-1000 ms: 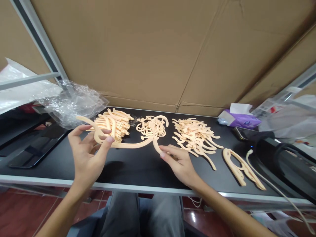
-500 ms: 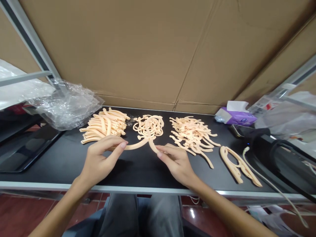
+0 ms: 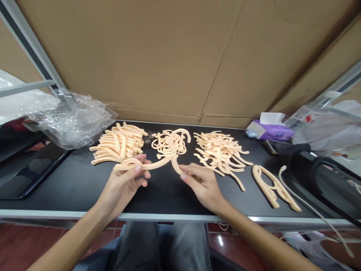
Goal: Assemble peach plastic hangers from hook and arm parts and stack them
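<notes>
Between my hands, above the black table, is a peach plastic folding hanger [image 3: 160, 164] with its hook curving up and to the right. My left hand [image 3: 124, 188] grips its left arm from below, thumb on top, near a looped end part. My right hand [image 3: 201, 184] pinches the right arm; the fingers hide that arm's outer end. Behind the hanger lie a pile of hooks [image 3: 165, 140], a stack of flat curved arms [image 3: 113, 145] on the left, and a heap of thinner wavy pieces [image 3: 222, 150] on the right.
A folded hanger [image 3: 276, 186] lies on the right of the table [image 3: 163, 199], beside a pale cable [image 3: 304, 203]. Behind it are a phone [image 3: 273, 147] and a purple tissue pack [image 3: 272, 131]. Clear plastic bags [image 3: 79, 120] and a dark tablet [image 3: 34, 177] are on the left.
My left hand has turned and shifted lower, so its fingers now show under the hanger arm and the looped end part is visible. The right hand keeps its pinch, nearly still.
</notes>
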`<state>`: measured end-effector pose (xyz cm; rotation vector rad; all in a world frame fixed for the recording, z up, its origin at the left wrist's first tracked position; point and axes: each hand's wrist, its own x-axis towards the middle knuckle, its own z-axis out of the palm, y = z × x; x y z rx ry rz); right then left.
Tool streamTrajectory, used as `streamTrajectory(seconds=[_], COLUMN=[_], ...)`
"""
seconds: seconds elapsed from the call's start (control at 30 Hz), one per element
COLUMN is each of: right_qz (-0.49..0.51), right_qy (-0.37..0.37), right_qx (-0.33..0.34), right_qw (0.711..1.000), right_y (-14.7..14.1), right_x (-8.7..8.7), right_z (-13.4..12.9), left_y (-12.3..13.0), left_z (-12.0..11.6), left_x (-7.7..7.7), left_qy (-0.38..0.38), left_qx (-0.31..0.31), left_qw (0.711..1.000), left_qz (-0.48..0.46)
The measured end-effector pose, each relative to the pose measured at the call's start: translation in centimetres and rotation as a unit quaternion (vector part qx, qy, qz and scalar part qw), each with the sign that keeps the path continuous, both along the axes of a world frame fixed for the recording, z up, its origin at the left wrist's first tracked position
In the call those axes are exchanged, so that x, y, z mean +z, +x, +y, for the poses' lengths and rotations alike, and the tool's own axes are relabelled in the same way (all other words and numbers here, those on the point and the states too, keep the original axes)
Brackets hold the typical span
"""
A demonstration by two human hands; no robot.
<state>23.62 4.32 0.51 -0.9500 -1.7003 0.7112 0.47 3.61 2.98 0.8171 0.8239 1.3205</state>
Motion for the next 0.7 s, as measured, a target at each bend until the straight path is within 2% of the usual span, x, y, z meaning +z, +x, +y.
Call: streamTrajectory(seconds=[0.2, 0.3, 0.47, 0.7], right_qz=[-0.015, -0.036, -0.08, -0.118], right_qy=[0.005, 0.039, 0.111, 0.119], right_qx=[-0.002, -0.002, 0.0, 0.011], right_qw=[1.0, 0.999, 0.991, 0.986], right_y=[0.1, 0.1, -0.1, -0.3], right_x=[0.1, 0.1, -0.1, 0.0], right_z=[0.1, 0.1, 0.0, -0.2], left_y=[0.4, -0.1, -0.7, -0.9], left_z=[1.0, 1.4, 1.6, 1.9], left_x=[0.7, 1.0, 0.7, 0.8], left_qy=[0.069, 0.083, 0.066, 0.057], left_qx=[-0.012, -0.016, -0.006, 0.004], left_qw=[0.997, 0.995, 0.997, 0.995], left_qz=[0.03, 0.048, 0.045, 0.085])
